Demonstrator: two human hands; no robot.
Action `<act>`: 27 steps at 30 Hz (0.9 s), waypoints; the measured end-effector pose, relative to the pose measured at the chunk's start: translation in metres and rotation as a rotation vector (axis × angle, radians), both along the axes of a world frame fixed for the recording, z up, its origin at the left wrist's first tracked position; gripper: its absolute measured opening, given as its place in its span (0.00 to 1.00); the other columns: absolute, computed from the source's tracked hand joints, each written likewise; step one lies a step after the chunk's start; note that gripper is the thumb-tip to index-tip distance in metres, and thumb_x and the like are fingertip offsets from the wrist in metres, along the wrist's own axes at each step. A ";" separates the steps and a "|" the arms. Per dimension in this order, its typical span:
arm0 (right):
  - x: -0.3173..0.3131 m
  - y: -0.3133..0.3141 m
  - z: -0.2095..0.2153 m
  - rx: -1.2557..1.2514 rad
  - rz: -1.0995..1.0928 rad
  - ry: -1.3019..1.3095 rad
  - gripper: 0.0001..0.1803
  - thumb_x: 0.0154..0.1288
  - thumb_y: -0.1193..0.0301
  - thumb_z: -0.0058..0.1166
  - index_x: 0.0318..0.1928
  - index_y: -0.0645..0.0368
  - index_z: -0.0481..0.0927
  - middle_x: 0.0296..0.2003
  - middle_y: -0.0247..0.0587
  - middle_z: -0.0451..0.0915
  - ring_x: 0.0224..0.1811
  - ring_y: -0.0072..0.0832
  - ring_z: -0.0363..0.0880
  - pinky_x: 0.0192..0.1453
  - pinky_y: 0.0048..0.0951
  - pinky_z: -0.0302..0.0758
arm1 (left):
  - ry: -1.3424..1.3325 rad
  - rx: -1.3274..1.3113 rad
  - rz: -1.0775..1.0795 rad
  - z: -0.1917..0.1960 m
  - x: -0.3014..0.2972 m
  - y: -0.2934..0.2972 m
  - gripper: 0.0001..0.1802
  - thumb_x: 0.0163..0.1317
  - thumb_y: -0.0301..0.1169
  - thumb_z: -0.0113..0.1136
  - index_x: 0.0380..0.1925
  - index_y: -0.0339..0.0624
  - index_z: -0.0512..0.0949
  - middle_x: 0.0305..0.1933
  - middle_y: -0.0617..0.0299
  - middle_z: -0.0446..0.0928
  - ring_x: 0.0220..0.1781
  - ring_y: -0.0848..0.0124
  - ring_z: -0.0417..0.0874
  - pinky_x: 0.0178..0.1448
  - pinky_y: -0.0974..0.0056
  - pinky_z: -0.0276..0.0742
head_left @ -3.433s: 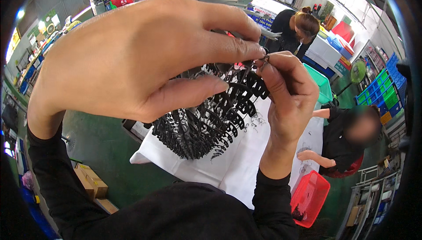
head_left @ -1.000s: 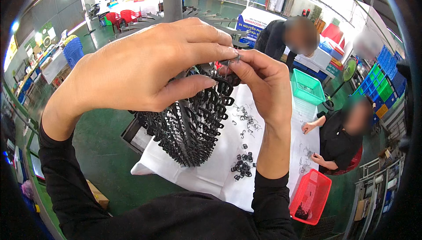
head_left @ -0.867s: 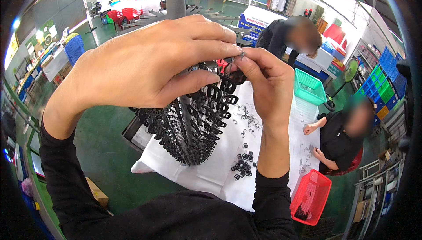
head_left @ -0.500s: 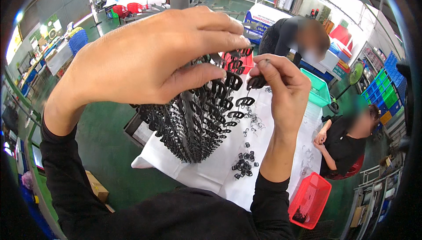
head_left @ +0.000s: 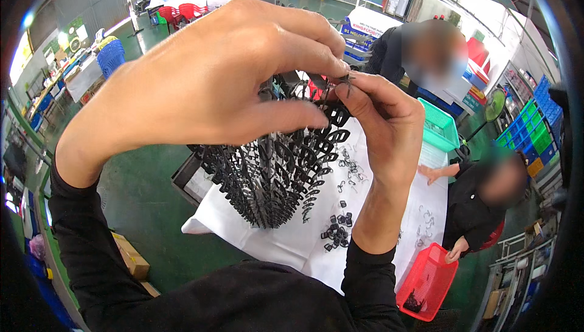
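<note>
Toward the left of the head view, the left hand [head_left: 207,82] is raised close to the camera, its fingers closed over the top of a black plastic moulding rack [head_left: 274,174]. That grip is clamped on the rack's upper end; thumb and forefinger meet near the upper centre. The rack hangs below the hand, its long axis running roughly downward and narrowing to a point above the tabletop [head_left: 286,247], which is covered in white sheeting. Rows of small black clips branch off the central stem on all sides.

Right of centre, the right hand [head_left: 383,131] stands with the wrist low and fingers up. Its fingertips are pinched together on a small black star-shaped piece [head_left: 348,80] at the rack's top, just beside the left thumb. Both hands therefore meet at the upper end; the rack's body lies below and between them.

Loose black clips [head_left: 337,234] lie scattered on the sheeting below. Farther right, a green basket [head_left: 439,128] and a red basket [head_left: 429,280] stand near two other people.
</note>
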State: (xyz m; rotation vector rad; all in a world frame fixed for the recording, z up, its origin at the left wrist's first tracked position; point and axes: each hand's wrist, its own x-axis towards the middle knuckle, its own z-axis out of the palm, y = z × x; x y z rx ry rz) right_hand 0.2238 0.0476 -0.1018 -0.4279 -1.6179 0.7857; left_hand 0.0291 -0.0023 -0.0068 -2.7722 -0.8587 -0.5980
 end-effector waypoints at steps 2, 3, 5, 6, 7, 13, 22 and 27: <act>0.000 0.000 0.000 0.000 -0.001 0.004 0.07 0.63 0.81 0.56 0.41 0.66 0.82 0.31 0.37 0.83 0.34 0.19 0.81 0.39 0.19 0.75 | 0.039 -0.011 -0.018 0.003 -0.003 -0.002 0.29 0.44 0.25 0.69 0.51 0.38 0.78 0.54 0.50 0.75 0.55 0.53 0.79 0.57 0.56 0.75; -0.001 0.000 0.000 0.005 -0.004 0.011 0.06 0.63 0.81 0.56 0.41 0.66 0.82 0.31 0.37 0.83 0.34 0.19 0.81 0.39 0.19 0.75 | 0.063 -0.002 -0.032 0.004 -0.005 -0.002 0.29 0.45 0.25 0.69 0.52 0.38 0.77 0.55 0.50 0.75 0.55 0.53 0.78 0.57 0.56 0.75; -0.001 0.000 -0.001 0.019 -0.012 0.024 0.07 0.62 0.82 0.56 0.41 0.66 0.81 0.31 0.36 0.83 0.34 0.19 0.81 0.39 0.19 0.75 | 0.078 -0.003 -0.073 0.006 -0.008 0.001 0.28 0.47 0.25 0.67 0.53 0.38 0.77 0.56 0.50 0.74 0.55 0.53 0.78 0.58 0.56 0.75; -0.002 0.000 -0.002 0.027 -0.018 0.032 0.07 0.62 0.83 0.56 0.41 0.66 0.81 0.31 0.36 0.82 0.34 0.19 0.81 0.39 0.19 0.75 | 0.081 0.004 -0.084 0.006 -0.009 0.003 0.27 0.47 0.24 0.66 0.53 0.38 0.77 0.56 0.50 0.74 0.55 0.53 0.78 0.58 0.56 0.75; -0.002 0.000 -0.004 0.034 -0.016 0.049 0.07 0.62 0.83 0.56 0.41 0.67 0.81 0.31 0.36 0.82 0.34 0.20 0.81 0.39 0.19 0.75 | 0.067 0.006 -0.077 0.004 -0.009 0.004 0.27 0.48 0.24 0.65 0.53 0.38 0.77 0.56 0.50 0.74 0.55 0.53 0.78 0.58 0.56 0.75; 0.000 -0.002 -0.006 0.025 -0.016 0.154 0.06 0.62 0.84 0.55 0.39 0.69 0.81 0.32 0.38 0.82 0.33 0.22 0.81 0.39 0.20 0.76 | 0.018 0.016 -0.103 0.000 -0.009 0.007 0.26 0.49 0.21 0.62 0.53 0.39 0.77 0.55 0.50 0.75 0.55 0.53 0.78 0.57 0.58 0.75; 0.053 0.007 -0.021 0.006 -0.261 0.016 0.09 0.63 0.77 0.57 0.41 0.71 0.81 0.34 0.43 0.82 0.36 0.25 0.81 0.42 0.26 0.78 | 0.169 0.157 0.167 0.003 -0.021 0.009 0.24 0.55 0.26 0.59 0.55 0.40 0.76 0.58 0.49 0.74 0.59 0.54 0.76 0.62 0.58 0.70; 0.085 0.012 -0.061 -0.074 -0.345 0.037 0.08 0.64 0.77 0.57 0.41 0.69 0.82 0.35 0.38 0.84 0.36 0.21 0.81 0.45 0.20 0.76 | 0.180 0.132 0.197 -0.007 -0.027 0.011 0.25 0.56 0.28 0.60 0.56 0.40 0.75 0.59 0.49 0.73 0.61 0.54 0.74 0.64 0.57 0.68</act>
